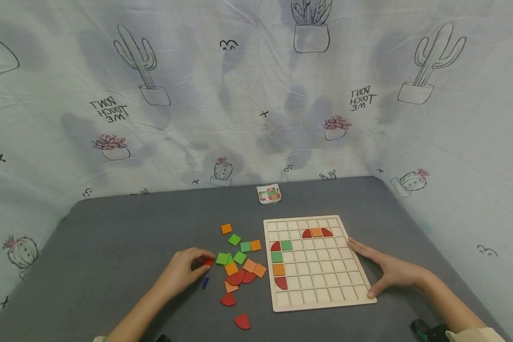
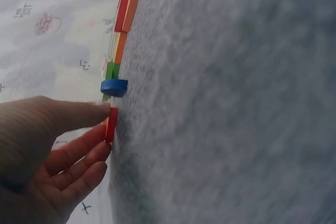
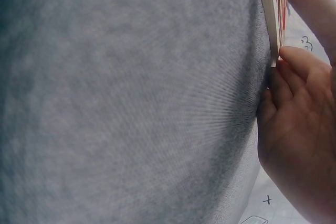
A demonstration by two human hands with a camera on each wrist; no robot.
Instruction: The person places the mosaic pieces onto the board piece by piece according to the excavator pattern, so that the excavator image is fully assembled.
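Observation:
My left hand point(image 1: 183, 267) pinches a red tile point(image 2: 111, 124) between thumb and fingers, just above or at the grey tabletop. Right of it lies a loose spread of tiles, among them a green square point(image 1: 222, 259), an orange square point(image 1: 226, 228) and a red quarter-round point(image 1: 242, 321). A small blue piece point(image 1: 205, 283) lies beside the left hand. The wooden grid board point(image 1: 320, 280) holds several red, orange and green tiles in its upper and left cells. My right hand point(image 1: 389, 270) rests at the board's right edge, fingers stretched along it and thumb on the near right corner.
A small card point(image 1: 269, 194) with a coloured pattern lies at the back of the grey table point(image 1: 154, 223). Behind and at both sides hangs a pale cloth point(image 1: 256, 95) printed with cacti. A dark object point(image 1: 423, 328) shows near the right forearm.

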